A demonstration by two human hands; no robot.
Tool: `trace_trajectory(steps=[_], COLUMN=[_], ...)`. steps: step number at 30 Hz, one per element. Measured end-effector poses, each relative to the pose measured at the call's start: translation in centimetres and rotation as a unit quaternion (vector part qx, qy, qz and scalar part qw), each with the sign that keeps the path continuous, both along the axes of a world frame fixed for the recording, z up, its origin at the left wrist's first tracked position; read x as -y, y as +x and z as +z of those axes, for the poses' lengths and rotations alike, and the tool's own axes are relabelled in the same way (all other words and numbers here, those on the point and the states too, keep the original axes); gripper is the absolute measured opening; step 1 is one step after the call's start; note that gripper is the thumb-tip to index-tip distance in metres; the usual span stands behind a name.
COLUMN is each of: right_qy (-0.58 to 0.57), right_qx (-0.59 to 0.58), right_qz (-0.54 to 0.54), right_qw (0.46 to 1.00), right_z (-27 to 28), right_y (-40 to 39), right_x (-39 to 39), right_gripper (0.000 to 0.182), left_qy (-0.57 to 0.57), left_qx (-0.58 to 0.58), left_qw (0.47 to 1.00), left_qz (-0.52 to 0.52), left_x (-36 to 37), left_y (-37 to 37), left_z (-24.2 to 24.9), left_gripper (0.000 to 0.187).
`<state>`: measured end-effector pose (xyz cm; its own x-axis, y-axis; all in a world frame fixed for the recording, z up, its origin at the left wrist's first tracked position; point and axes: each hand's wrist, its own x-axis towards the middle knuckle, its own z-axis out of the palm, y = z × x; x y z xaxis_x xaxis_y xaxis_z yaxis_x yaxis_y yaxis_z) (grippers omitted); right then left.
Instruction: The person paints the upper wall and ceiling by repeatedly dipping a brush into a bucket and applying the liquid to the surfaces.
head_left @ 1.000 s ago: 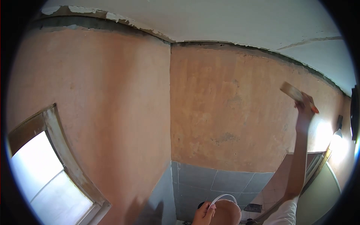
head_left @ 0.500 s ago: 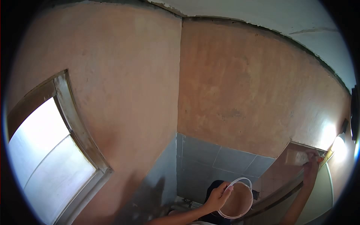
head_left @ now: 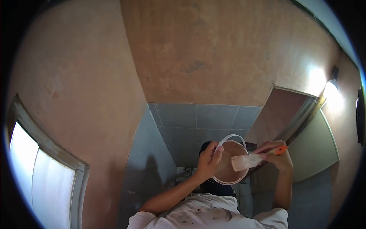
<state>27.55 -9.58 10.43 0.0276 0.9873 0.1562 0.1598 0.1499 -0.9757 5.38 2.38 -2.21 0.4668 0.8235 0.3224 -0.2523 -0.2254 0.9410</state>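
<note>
A white-rimmed bucket (head_left: 228, 180) hangs in front of my body with brownish-pink paint inside. My left hand (head_left: 209, 160) is closed around its white handle at the left side of the rim. In my right hand (head_left: 275, 152) is a wide paintbrush (head_left: 246, 162) with an orange-tipped handle. The pale bristles point left and overlap the bucket's opening in this view. My fingers wrap the brush near where handle and bristles meet.
A pinkish plastered wall (head_left: 198, 53) rises ahead above grey tiles (head_left: 213, 115). At left is a bright framed window (head_left: 53, 179). On the right a lit bulb (head_left: 331, 88) juts out near a doorway (head_left: 284, 110) and a pale door panel (head_left: 318, 149).
My right hand has brought the paintbrush from the doorway's upper area down and left to the bucket. The view has tilted down, showing more of my stained white shirt.
</note>
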Motion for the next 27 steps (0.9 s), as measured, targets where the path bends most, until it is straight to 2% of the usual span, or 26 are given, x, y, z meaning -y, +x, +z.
trace_trajectory(steps=[2, 3, 5, 6, 8, 9, 12, 15, 20, 22, 24, 25, 26, 27], right_qy=[-0.025, -0.029, 0.048, 0.043, -0.021, 0.014, 0.006, 0.024, 0.015, 0.000, -0.074, -0.049, -0.048, -0.073], right_qx=[0.147, 0.145, 0.302, 0.302, 0.386, 0.384, 0.428, 0.402, 0.422, 0.416, 0.298, 0.246, 0.248, 0.156], right_qz=[0.030, 0.023, 0.048, 0.045, 0.074, 0.079, 0.098, 0.091, 0.085, 0.083, 0.077, 0.081, 0.081, 0.049], right_qw=[0.988, 0.989, 0.951, 0.951, 0.919, 0.920, 0.899, 0.911, 0.903, 0.905, 0.948, 0.965, 0.964, 0.984], right_z=[-0.4, -0.9, -2.3, -3.0, -4.5, -5.2, -8.5, -9.0, -10.3, -8.9, -5.4, -5.9, -5.8, -5.4], right_y=[-1.6, -2.1, -3.0, -3.3, -3.7, -3.9, -3.4, -3.8, -3.3, -2.9, -2.2, -0.9, -0.1, 0.6], right_x=[-1.1, -1.8, -3.1, -3.6, -4.6, -4.8, -6.2, -7.1, -7.8, -7.3, -6.1, -5.8, -5.2, -4.6], right_gripper=[0.015, 0.015, 0.016, 0.016, 0.019, 0.020, 0.020, 0.022, 0.023, 0.023, 0.024, 0.025, 0.025, 0.023], left_qy=[-0.008, -0.003, 0.008, 0.004, 0.012, 0.011, 0.007, 0.000, 0.000, 0.003, 0.001, 0.002, -0.006, -0.014], left_qx=[-0.004, -0.005, 0.001, 0.000, -0.015, -0.006, -0.010, -0.008, 0.009, 0.009, -0.012, -0.010, 0.005, 0.019], left_qw=[1.000, 1.000, 1.000, 1.000, 1.000, 1.000, 1.000, 1.000, 1.000, 1.000, 1.000, 1.000, 1.000, 1.000], left_qz=[-0.002, 0.001, 0.001, -0.004, -0.003, -0.007, -0.001, -0.009, -0.009, -0.004, 0.004, 0.005, 0.000, -0.007], left_x=[0.0, 0.1, 0.3, 0.3, 0.3, 0.4, 0.4, 0.1, 0.3, 0.3, 0.3, 0.2, 0.1, 0.1], left_y=[0.1, 0.1, 0.2, 0.2, 0.1, 0.2, 0.4, 0.3, 0.4, 0.2, -0.1, -0.2, -0.2, -0.2], left_z=[0.0, 0.1, 0.3, 0.2, 0.1, 0.3, 0.6, 0.6, 0.5, 0.6, 1.0, 1.0, 0.8, 0.6], left_gripper=[0.022, 0.022, 0.023, 0.023, 0.023, 0.023, 0.023, 0.024, 0.024, 0.024, 0.023, 0.023, 0.023, 0.023])
